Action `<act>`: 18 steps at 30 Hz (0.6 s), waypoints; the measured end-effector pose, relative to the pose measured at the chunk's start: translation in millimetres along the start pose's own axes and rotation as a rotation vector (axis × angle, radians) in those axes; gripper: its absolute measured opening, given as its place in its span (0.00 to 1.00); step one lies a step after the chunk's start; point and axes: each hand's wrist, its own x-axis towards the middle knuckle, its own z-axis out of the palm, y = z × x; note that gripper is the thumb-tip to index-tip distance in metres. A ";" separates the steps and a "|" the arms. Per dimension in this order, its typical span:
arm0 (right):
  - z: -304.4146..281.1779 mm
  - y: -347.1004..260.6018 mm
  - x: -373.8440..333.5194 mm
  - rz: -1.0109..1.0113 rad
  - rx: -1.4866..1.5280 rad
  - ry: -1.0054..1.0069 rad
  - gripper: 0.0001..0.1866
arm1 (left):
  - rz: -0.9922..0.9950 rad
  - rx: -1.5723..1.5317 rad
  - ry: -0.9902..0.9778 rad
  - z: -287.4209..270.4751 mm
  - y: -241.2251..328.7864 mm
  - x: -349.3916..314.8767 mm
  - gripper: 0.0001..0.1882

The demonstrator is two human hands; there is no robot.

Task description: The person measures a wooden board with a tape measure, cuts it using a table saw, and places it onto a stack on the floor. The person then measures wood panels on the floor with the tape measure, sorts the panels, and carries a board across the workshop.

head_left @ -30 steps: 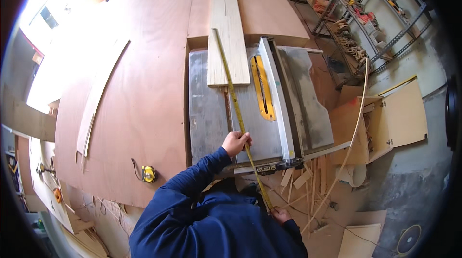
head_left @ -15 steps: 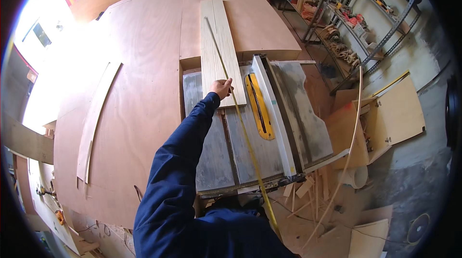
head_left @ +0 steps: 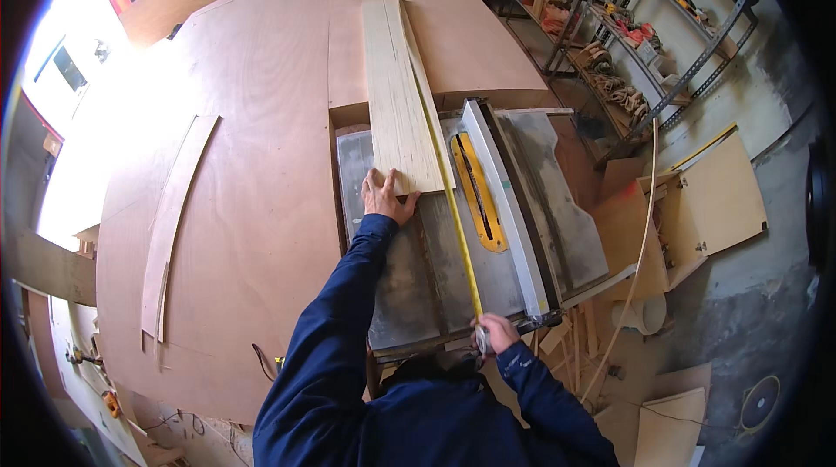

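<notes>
- The left hand [head_left: 384, 197] lies spread over the near left end of a long, pale board [head_left: 394, 110]; its fingertips rest on the wood rather than wrapping it.
- The right hand [head_left: 498, 333], nearer the body and to the right, is curled around a tape measure [head_left: 482, 341], which its fingers partly hide.
- From the left hand, the board's long axis runs straight ahead, its far end leaning slightly left.
- The yellow tape blade [head_left: 465, 251] runs forward from the right hand, nearly parallel to the board, along its right side.
- Just ahead and right of the left hand, the board's near end lies over a grey metal saw table [head_left: 402, 310]; metal surface stretches from there back to the table's front edge.
- Right of the board, close by, is a yellow slotted insert [head_left: 485, 221], then a pale metal fence [head_left: 514, 228], which bounds that side.
- Left of the left hand, past a narrow metal margin, a broad plywood surface [head_left: 252, 180] gives sideways room; it also continues beyond the board's far end.
</notes>
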 end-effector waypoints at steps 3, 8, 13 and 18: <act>12.6 -20.1 8.1 -0.034 -0.127 0.063 0.15 | -0.006 -0.069 -0.032 -2.6 0.0 5.9 0.38; 23.6 -21.3 13.4 -0.061 -0.054 0.054 0.17 | -0.015 -0.072 -0.052 -8.5 1.7 6.3 0.38; 30.4 -20.0 15.8 -0.076 -0.033 0.037 0.16 | 0.001 -0.060 -0.032 -10.5 3.8 7.1 0.37; 38.1 -33.1 33.6 -0.090 -0.059 0.012 0.17 | 0.014 -0.049 -0.008 -8.5 1.0 8.1 0.38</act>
